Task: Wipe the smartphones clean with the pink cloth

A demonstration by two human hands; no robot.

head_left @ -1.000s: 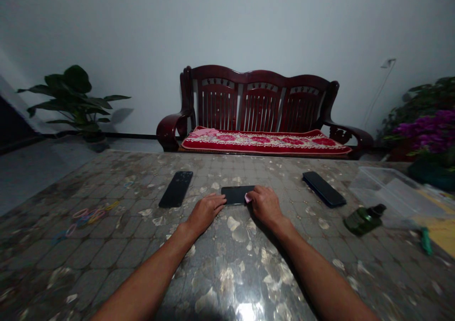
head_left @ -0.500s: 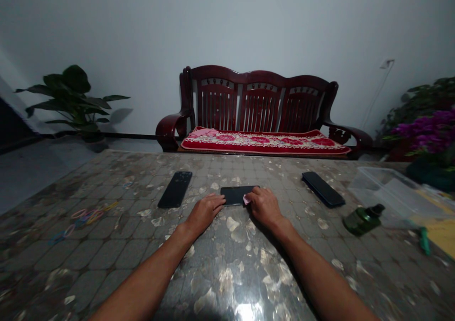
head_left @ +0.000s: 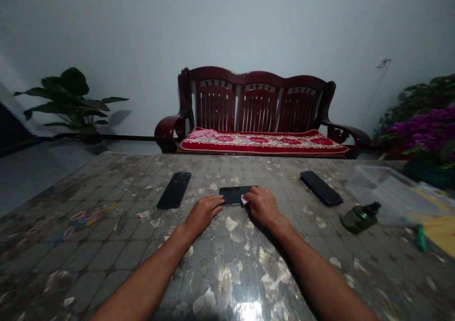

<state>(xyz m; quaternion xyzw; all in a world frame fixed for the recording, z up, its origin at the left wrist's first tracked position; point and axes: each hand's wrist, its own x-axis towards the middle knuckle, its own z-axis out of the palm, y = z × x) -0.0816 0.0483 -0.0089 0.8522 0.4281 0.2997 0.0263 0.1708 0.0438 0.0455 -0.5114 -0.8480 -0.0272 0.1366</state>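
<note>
A dark phone [head_left: 232, 196] lies crosswise on the patterned table [head_left: 135, 245], between both hands. My left hand [head_left: 205, 209] rests at its left end, fingers together and fingertips on its edge. At the right end my right hand [head_left: 261, 204] is closed on a small pink cloth [head_left: 244, 199], which touches the screen. Another dark phone [head_left: 174, 190] lies to the left of my left hand. On the right lies a third phone [head_left: 321, 188], in a bluish case or on top of something; which one I cannot tell.
A green bottle [head_left: 360, 218] lies at the right, beside a clear plastic box [head_left: 391, 193] and a green object [head_left: 421, 238]. Colourful bands [head_left: 87, 218] are at the left. Behind the table stands a wooden bench [head_left: 259, 98]. Purple flowers [head_left: 426, 129] are at the far right.
The whole view has shifted slightly. Both hands keep nearly the same places at the middle phone, and the pink cloth is still in my right hand.
</note>
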